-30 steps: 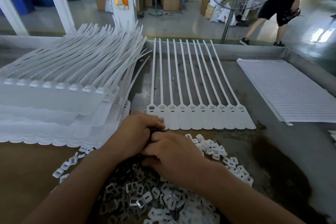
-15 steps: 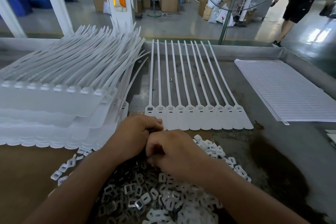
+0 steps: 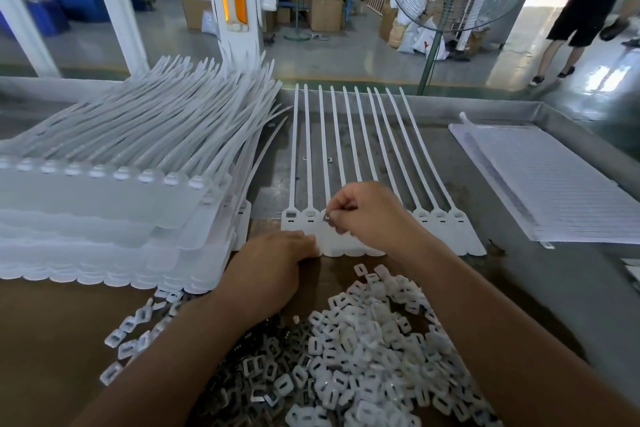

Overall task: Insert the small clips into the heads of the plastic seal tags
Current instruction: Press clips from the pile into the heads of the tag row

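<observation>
Grey and very small, the clip [image 3: 327, 218] sits at the centre of the frame, pinched between thumb and forefinger of the right hand [image 3: 367, 215], right over the head of the third tag from the left in the row of plastic seal tags [image 3: 440, 225]. It should handle as a light, stiff piece that is easy to drop or to tip out of line. The best hold is therefore by its outer edges, leaving free the face that enters the slot. The tags look bendy in their long tails but firmer at the heads, and the joined strip may slide on the tray unless it is held down. The right hand reaches in from the lower right, wrist raised, its other fingers curled toward the palm. The left hand [image 3: 273, 263], just below and left of it, lies knuckles up with bent fingertips against the lower edge of the strip; whether it keeps anything in its palm cannot be told. Below both hands a loose pile of clips [image 3: 363, 340] spreads over the bottom of the frame. A tall stack of tag strips [image 3: 104, 204] fills the left, a ribbed white sheet [image 3: 554, 184] lies at the right, and the metal tray [image 3: 519, 111] rims the far side.
</observation>
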`<state>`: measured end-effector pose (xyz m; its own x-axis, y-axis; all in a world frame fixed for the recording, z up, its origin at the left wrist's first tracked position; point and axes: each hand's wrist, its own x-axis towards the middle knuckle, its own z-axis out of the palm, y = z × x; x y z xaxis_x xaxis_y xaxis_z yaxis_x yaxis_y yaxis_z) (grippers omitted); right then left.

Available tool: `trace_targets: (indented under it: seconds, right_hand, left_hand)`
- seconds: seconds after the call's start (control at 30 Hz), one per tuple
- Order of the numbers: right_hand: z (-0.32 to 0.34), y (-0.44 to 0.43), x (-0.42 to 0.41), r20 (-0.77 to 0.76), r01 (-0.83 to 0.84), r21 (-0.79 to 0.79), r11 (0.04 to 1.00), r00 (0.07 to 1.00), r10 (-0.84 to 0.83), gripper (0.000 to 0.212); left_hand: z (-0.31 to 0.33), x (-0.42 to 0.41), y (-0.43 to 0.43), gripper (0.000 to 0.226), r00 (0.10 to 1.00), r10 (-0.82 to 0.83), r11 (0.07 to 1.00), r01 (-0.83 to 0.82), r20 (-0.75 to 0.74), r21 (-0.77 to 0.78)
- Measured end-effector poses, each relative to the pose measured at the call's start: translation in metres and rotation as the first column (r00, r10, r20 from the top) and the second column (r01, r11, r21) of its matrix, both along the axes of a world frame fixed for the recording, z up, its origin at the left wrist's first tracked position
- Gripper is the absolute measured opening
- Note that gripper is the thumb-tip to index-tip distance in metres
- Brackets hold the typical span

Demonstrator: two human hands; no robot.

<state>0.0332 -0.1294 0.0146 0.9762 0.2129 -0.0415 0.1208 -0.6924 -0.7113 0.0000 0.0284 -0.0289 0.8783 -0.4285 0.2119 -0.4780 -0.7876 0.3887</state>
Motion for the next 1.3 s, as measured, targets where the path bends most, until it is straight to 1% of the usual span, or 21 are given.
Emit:
trace_targets:
  seconds: [0.1, 0.2, 0.3, 0.43, 0.53, 0.63, 0.8, 0.9, 1.03, 1.1, 1.17, 1.23, 1.3]
  right_hand:
    - [-0.005, 0.009, 0.021, 0.043, 0.02, -0.061, 0.998, 0.999, -0.017, 0.015]
    - [-0.014, 0.019, 0.035, 0.019, 0.027, -0.08, 0.996, 0.999, -0.026, 0.016]
    - [-0.022, 0.024, 0.043, 0.01, 0.018, -0.144, 0.989, 1.0, -0.017, 0.024]
    - [-0.025, 0.025, 0.046, 0.018, 0.014, -0.262, 0.965, 1.0, -0.01, 0.019]
    - [-0.026, 0.027, 0.047, 0.026, 0.006, -0.289, 0.957, 1.0, 0.002, 0.018]
    - [-0.026, 0.027, 0.046, 0.042, 0.019, -0.278, 0.96, 0.999, -0.007, 0.018]
    - [-0.025, 0.025, 0.04, 0.134, 0.081, -0.198, 0.977, 0.989, -0.055, 0.015]
    - [-0.025, 0.025, 0.04, 0.138, 0.06, -0.21, 0.976, 0.99, -0.031, 0.016]
    - [-0.024, 0.024, 0.039, 0.106, 0.04, -0.218, 0.975, 0.994, -0.017, 0.014]
    - [-0.02, 0.022, 0.035, 0.084, 0.033, -0.172, 0.985, 0.996, -0.019, 0.013]
    - [-0.013, 0.019, 0.026, 0.103, 0.024, -0.109, 0.994, 0.995, -0.013, 0.009]
    - [-0.003, 0.015, 0.011, 0.137, -0.013, -0.093, 0.996, 0.99, 0.025, 0.007]
    - [0.005, 0.011, -0.009, 0.112, -0.098, -0.087, 0.991, 0.988, 0.108, 0.013]
  left_hand:
    - [-0.001, 0.001, 0.001, 0.048, 1.0, -0.013, 1.0, 0.013, 0.003, 0.009]
    - [0.0, 0.001, 0.001, 0.046, 1.0, -0.028, 1.0, 0.029, -0.009, 0.013]
    - [0.0, 0.001, 0.001, 0.047, 1.0, -0.014, 1.0, 0.014, -0.02, 0.01]
    - [0.0, 0.001, 0.001, 0.045, 1.0, -0.019, 1.0, 0.019, -0.007, 0.014]
    - [0.001, 0.001, 0.001, 0.045, 1.0, -0.015, 1.0, 0.015, 0.002, 0.008]
    - [0.001, 0.001, 0.0, 0.045, 1.0, -0.018, 1.0, 0.018, 0.005, 0.008]
    - [0.001, 0.0, 0.001, 0.046, 1.0, -0.01, 1.0, 0.01, -0.003, -0.004]
    - [0.001, 0.0, 0.002, 0.046, 1.0, -0.01, 1.0, 0.01, -0.004, -0.019]
    - [0.002, -0.001, 0.004, 0.045, 1.0, -0.014, 0.999, 0.014, 0.005, -0.046]
    - [0.002, 0.0, 0.006, 0.046, 1.0, -0.014, 0.997, 0.015, 0.009, -0.081]
    - [0.002, 0.001, 0.008, 0.047, 1.0, -0.013, 0.992, 0.01, -0.022, -0.125]
    - [0.004, 0.002, 0.009, 0.047, 0.998, -0.011, 0.985, 0.0, -0.063, -0.174]
    - [0.006, 0.002, 0.009, 0.045, 0.997, -0.012, 0.976, -0.005, -0.076, -0.22]
